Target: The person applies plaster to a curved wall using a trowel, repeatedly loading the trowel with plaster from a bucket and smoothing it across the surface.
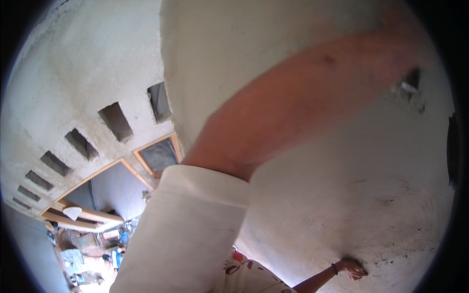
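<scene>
My left arm, bare below a cream sleeve [185, 224], rises from the lower edge and bends across to the upper right. My left hand [398, 46] is smeared by motion near the plastered wall [312, 200], so its fingers cannot be made out. Beside its wrist is a small dark and white patch [411, 82], too unclear to name. My right hand does not appear. At the lower right, a smaller hand [351, 269] with a dark bracelet is closed near the wall. It seems to belong to another person in a cream garment [256, 278] with red motifs.
On the left, a pale wall [97, 63] has a row of rectangular openings [116, 121]. Below it are a wood-framed opening [115, 183] and a smaller framed window [159, 155]. Cluttered items [88, 254] lie at the lower left. A dark object [452, 151] stands at the right rim.
</scene>
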The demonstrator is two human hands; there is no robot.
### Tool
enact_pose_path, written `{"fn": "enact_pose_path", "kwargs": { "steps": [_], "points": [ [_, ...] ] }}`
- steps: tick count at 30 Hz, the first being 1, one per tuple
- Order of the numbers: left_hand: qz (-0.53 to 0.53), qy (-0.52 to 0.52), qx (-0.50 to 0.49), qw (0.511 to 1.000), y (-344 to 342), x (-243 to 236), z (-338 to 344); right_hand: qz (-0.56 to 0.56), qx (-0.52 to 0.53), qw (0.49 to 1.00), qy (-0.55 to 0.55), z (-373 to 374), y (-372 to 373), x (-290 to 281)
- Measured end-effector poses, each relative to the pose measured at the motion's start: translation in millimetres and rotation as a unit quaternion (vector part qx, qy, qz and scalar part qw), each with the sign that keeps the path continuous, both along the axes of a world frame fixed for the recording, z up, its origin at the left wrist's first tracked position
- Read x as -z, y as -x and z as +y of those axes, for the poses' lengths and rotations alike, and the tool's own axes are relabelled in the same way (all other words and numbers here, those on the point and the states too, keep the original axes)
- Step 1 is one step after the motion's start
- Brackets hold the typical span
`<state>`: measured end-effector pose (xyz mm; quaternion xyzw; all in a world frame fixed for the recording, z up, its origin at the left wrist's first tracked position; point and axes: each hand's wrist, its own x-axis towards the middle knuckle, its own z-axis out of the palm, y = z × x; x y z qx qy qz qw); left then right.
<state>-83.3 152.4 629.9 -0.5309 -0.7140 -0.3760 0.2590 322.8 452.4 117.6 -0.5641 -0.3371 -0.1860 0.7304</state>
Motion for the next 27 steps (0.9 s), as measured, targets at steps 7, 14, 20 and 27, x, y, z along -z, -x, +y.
{"fn": "enact_pose_path", "kwargs": {
  "steps": [7, 14, 20, 27],
  "points": [
    [-0.199, -0.175, 0.14, 0.954, -24, 192, -70, -0.01, -0.01, 1.0, 0.02, 6, -45, -24],
    [-0.707, -0.426, -0.08, 0.558, 69, 654, -152, -0.214, -0.104, 0.966, 0.103, -33, -27, 40],
    [-0.818, -0.35, -0.207, 0.406, 60, 979, -161, -0.361, -0.162, 0.911, 0.116, -63, 32, 142],
    [-0.841, -0.379, -0.22, 0.318, 65, 1266, -129, -0.473, -0.197, 0.848, 0.14, -71, 99, 300]
  ]
}}
